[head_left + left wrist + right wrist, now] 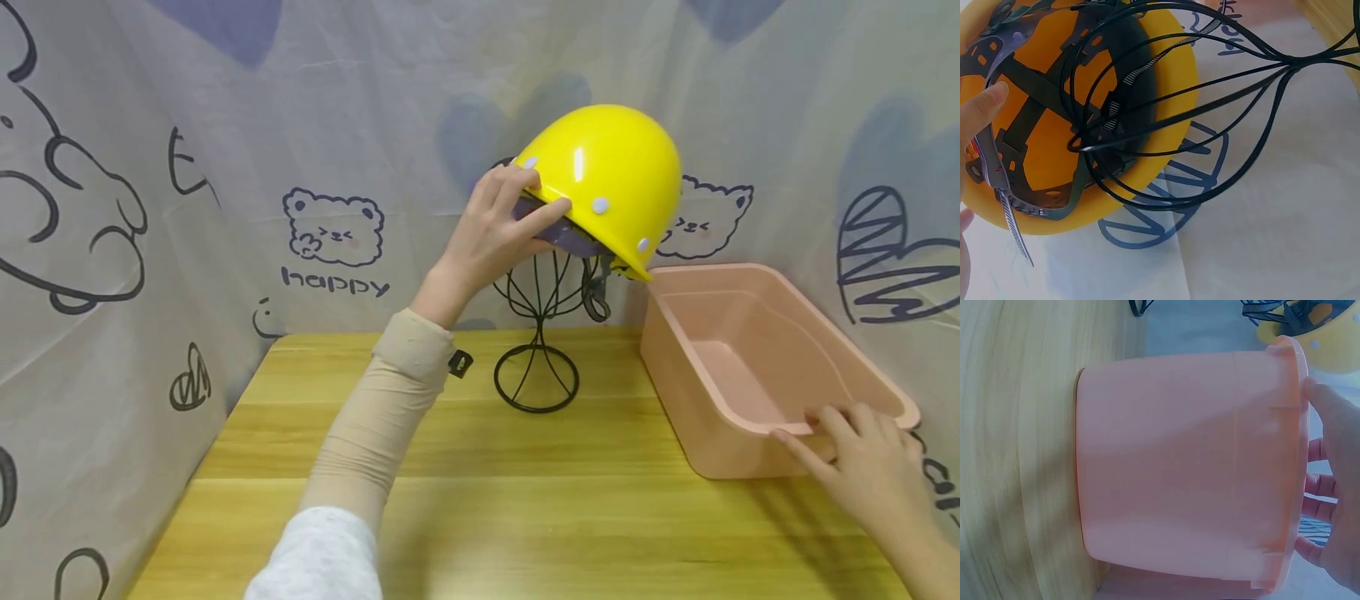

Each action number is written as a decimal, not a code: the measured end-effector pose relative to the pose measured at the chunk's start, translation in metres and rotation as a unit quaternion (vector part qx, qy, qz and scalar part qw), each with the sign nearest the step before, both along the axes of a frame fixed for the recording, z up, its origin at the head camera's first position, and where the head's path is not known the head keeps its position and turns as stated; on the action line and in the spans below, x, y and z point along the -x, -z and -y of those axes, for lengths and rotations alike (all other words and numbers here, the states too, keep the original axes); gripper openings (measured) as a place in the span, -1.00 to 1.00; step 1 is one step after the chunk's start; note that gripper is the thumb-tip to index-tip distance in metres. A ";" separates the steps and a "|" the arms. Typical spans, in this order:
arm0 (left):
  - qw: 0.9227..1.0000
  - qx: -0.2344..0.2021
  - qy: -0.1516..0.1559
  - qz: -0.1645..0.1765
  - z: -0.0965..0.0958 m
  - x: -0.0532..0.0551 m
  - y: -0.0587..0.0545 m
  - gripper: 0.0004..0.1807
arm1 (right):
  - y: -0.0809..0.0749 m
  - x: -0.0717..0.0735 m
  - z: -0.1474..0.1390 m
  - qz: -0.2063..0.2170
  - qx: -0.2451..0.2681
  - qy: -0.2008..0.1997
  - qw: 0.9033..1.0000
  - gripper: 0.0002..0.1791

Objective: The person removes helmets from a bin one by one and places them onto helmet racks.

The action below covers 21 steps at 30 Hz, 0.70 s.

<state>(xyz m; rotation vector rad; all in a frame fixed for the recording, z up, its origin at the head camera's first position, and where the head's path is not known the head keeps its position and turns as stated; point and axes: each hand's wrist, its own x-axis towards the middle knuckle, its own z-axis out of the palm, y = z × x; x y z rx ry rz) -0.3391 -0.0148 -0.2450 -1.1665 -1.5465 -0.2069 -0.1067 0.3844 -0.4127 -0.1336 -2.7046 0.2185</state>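
A yellow hard hat [615, 175] is tilted over the top of a black wire stand [539, 327]. My left hand [502, 212] grips its left rim, with fingers on the shell and the thumb underneath. In the left wrist view, the hat's inner straps [1035, 84] and headband show, and the stand's looped wires reach toward the open underside. Whether hat and wires touch, I cannot tell. A chin strap [596, 300] dangles below the rim. My right hand [870, 458] holds the near rim of a pink plastic bin [675, 358], thumb outside and fingers over the edge.
The bin stands on the right of a wooden table [480, 517], and no contents show in it. Patterned cloth [420, 125] hangs behind the table and along both sides. A small black piece [461, 362] shows beside my left wrist.
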 end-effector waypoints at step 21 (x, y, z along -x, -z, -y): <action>1.000 -0.007 -0.014 0.005 0.016 -0.001 0.017 -0.55 | 0.001 0.000 -0.002 -0.005 0.002 -0.005 1.000 -0.38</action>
